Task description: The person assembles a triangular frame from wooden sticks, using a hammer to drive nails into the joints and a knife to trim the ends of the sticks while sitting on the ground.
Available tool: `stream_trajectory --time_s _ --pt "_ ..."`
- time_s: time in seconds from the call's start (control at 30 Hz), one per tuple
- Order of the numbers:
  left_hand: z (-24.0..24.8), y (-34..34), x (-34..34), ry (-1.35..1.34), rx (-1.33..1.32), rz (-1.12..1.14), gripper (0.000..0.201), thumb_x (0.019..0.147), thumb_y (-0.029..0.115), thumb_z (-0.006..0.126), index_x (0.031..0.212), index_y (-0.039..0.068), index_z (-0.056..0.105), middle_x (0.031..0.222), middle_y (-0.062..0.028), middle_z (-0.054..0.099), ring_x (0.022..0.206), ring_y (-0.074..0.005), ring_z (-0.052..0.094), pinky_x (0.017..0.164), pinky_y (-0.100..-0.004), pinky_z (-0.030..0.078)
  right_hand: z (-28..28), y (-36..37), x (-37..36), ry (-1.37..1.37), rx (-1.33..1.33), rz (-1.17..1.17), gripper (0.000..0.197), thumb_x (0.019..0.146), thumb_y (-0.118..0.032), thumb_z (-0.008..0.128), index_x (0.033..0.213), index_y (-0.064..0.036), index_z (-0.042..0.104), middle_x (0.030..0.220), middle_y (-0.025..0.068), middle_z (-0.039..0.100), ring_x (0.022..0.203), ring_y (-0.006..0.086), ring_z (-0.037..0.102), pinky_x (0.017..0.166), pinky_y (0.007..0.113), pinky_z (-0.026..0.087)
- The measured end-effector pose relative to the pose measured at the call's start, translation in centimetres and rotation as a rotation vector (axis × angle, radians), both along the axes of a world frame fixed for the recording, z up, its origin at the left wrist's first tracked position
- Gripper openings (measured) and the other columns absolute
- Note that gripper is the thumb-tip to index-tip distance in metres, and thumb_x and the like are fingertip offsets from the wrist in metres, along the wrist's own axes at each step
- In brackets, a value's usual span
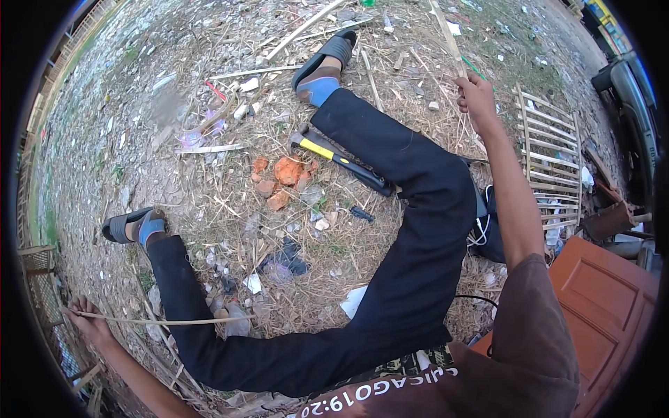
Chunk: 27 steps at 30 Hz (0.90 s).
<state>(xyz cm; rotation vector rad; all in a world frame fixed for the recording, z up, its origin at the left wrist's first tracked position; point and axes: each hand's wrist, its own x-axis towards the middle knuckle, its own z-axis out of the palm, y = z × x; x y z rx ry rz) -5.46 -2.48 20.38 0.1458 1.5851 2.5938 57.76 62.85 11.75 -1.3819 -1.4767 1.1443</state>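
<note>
The stick [174, 322] is in my left hand [91, 329], out on my left side. My fingers are closed on one end of it, and the rest pokes across, over my left leg [182, 285]. My two hands are far apart. My right hand [477, 104] is way out ahead on my right, with its fingers curled in. A pale strip [446, 31] comes to those fingers and a thin green thing [474, 68] is just by them, but I can't tell if I hold either one. I sit with my legs spread, in black pants and gray sandals [337, 50]. Between my legs is dry grass, and a hammer [320, 149] lies there, close to my right leg [390, 136]. It has a yellow and black handle. Some orange lumps [288, 171] sit by its head. A small black thing [362, 214] lies near the end of the handle. On my right, past my arm, there is a rack [550, 160] made of thin slats. A red-brown door [610, 296] is near my sleeve [533, 313], and a white cord [481, 233] is beside my right leg.
</note>
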Motion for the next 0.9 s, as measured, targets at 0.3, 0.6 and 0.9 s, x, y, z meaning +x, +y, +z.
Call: stream_trajectory --time_s 0.3,0.6,0.9 --pt "0.2 8.8 2.0 0.052 0.004 -0.141 0.043 0.107 0.04 0.045 0.075 0.011 0.037 0.067 0.0007 0.03 0.054 -0.008 0.028 0.045 -0.023 0.026 -10.7 1.3 7.7 0.0 -0.238 -0.282 0.017 0.087 -0.018 0.069 0.086 -0.0023 0.062 0.06 -0.0005 0.045 0.046 0.0096 0.044 0.039 0.027 0.032" --pt "-1.0 22.7 5.2 -0.121 -0.191 -0.443 0.043 0.106 0.051 0.036 0.088 0.012 0.038 0.071 0.0029 0.03 0.052 -0.006 0.026 0.046 -0.0218 0.027 -17.3 4.2 5.7 -0.154 -0.222 -0.341 0.022 0.088 -0.021 0.07 0.082 -0.0027 0.06 0.061 0.0004 0.047 0.046 0.0105 0.043 0.04 0.027 0.034" --pt "-7.5 35.5 11.7 -0.306 -0.574 -0.705 0.038 0.105 0.047 0.045 0.108 0.01 0.038 0.093 -0.0036 0.044 0.059 -0.0039 0.035 0.042 -0.0163 0.031 -11.6 4.1 2.3 -1.117 0.764 -0.091 0.048 0.086 -0.032 0.072 0.122 0.0001 0.062 0.104 0.0196 0.068 0.09 0.0344 0.068 0.085 0.046 0.052"
